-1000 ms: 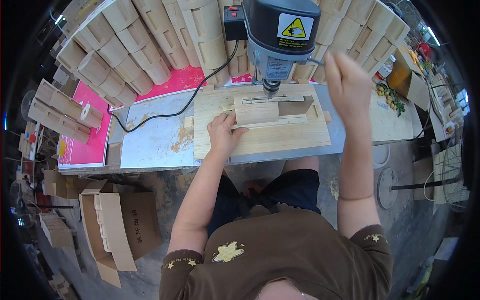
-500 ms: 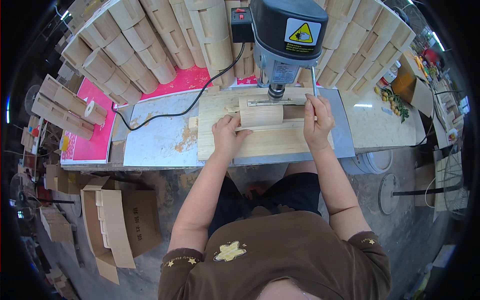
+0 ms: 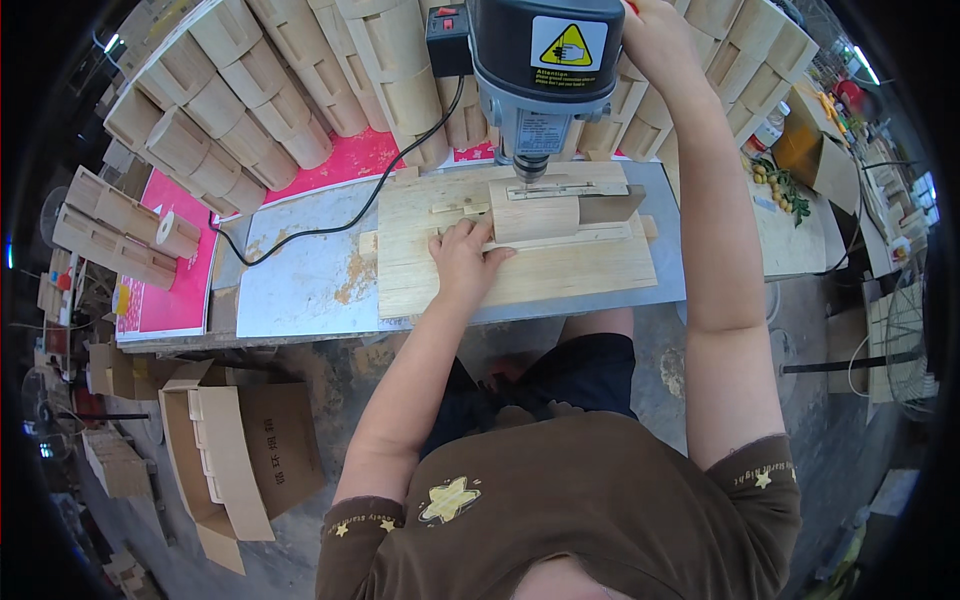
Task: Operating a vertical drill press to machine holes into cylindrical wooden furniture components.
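My left hand point(image 3: 467, 260) lies on a pale wooden board point(image 3: 600, 272), its fingers bent against the left end of a wooden cylinder point(image 3: 537, 214). Its thumb stretches along the near side of that piece. A slotted strip with a thin groove runs along the cylinder's top. Directly above it hangs the chuck point(image 3: 530, 165) of a drill press point(image 3: 545, 60). My right hand point(image 3: 655, 38) is raised beside the machine's right side, at the top edge of view. Its fingers are mostly hidden behind the housing, next to a small red part.
Stacked wooden cylinders point(image 3: 225, 50) with cut slots line the back of the table. A black cable point(image 3: 340, 230) curves across the white sheet from a switch box point(image 3: 446, 40). An open cardboard box point(image 3: 280, 440) stands on the floor at left. Small fruits point(image 3: 775, 183) lie at right.
My right hand has left the metal lever and risen to the machine's upper right side. The cylinder has slid right along the board with my left hand, and the chuck sits slightly higher.
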Demonstrator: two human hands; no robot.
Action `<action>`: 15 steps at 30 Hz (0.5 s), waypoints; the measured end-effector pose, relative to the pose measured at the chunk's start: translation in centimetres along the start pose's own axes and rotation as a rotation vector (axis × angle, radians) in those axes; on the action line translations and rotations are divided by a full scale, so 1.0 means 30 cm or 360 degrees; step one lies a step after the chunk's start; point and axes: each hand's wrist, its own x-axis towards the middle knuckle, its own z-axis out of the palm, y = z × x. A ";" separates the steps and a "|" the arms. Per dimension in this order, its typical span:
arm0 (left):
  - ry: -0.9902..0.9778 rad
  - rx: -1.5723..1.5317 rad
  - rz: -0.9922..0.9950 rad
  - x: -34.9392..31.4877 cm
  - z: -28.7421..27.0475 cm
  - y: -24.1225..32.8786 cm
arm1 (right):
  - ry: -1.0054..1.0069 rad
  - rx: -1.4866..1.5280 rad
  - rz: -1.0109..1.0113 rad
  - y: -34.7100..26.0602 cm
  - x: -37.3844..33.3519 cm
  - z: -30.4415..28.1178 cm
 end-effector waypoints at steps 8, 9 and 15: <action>0.0016 0.0020 -0.0015 -0.005 -0.001 -0.005 | 0.0172 0.0485 -0.0210 -0.031 -0.394 -0.067; -0.0003 0.0020 -0.0029 -0.006 -0.004 -0.013 | 0.0168 0.0561 -0.0147 -0.032 -0.455 -0.046; -0.0055 0.0067 -0.0040 0.011 0.004 -0.003 | 0.0378 0.0692 -0.0240 0.096 -0.608 0.170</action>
